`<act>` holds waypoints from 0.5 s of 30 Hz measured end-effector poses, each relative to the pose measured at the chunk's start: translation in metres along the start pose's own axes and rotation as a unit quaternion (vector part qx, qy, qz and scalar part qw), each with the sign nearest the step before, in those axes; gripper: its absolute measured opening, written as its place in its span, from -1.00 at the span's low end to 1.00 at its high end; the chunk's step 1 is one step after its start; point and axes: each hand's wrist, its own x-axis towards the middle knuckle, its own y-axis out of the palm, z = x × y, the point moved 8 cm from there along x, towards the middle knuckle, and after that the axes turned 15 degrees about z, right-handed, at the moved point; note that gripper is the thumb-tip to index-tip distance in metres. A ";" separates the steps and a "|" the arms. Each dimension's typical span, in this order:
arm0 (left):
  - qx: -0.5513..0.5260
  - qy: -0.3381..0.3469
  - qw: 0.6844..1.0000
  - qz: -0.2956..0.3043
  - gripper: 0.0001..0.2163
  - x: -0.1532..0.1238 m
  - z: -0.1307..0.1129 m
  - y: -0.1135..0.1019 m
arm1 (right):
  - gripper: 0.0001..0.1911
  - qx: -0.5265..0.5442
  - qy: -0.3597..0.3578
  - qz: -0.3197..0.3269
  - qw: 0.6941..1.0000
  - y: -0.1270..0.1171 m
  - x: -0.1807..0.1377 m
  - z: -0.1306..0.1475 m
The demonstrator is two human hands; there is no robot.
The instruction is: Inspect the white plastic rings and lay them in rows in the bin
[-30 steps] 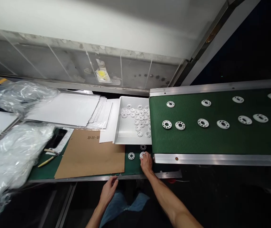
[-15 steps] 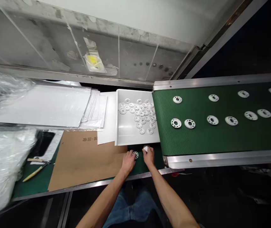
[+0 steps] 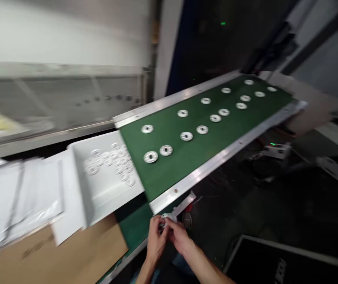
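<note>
Close together in front of the belt's near corner, my two hands meet around a small white plastic part point(image 3: 169, 217). My left hand point(image 3: 156, 238) is closed, its fingertips pinching the left side of the part. From the right, my right hand point(image 3: 179, 236) grips it with thumb and fingers. The fingers cover much of the part, so whether it is one piece or two cannot be made out. Behind my hands, a white tray point(image 3: 78, 189) holds many white slotted rings point(image 3: 118, 159), blurred by motion.
A green conveyor belt point(image 3: 175, 165) with metal side rails runs away to the right, carrying several spaced white rings point(image 3: 150, 157). Brown cardboard point(image 3: 68, 252) and bagged white sheets point(image 3: 35, 193) lie at left. A dark framed box point(image 3: 263, 260) stands low at right.
My view has swung right, showing more of the belt. My left hand has left the tabletop and joined my right hand, and both now hold the white part.
</note>
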 end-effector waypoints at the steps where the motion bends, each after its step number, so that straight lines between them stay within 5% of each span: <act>1: -0.002 -0.001 1.000 0.000 -0.61 0.009 -0.008 0.012 | -0.39 0.016 -0.002 0.008 1.000 -0.010 0.004 0.013; 4: 0.002 -0.008 1.000 0.010 -0.52 0.045 -0.030 0.054 | -0.50 0.033 0.008 0.040 0.999 -0.058 0.014 0.052; 8: 0.013 -0.029 0.998 0.051 -0.43 0.107 -0.058 0.131 | -0.75 0.011 0.059 0.050 0.997 -0.154 0.026 0.104; 12: 0.012 -0.066 0.988 0.143 -0.37 0.159 -0.082 0.218 | -0.76 0.000 0.092 0.034 0.995 -0.249 0.033 0.157; 15: 0.008 -0.091 0.979 0.181 -0.36 0.176 -0.084 0.258 | -0.77 0.006 0.062 0.013 0.998 -0.295 0.048 0.202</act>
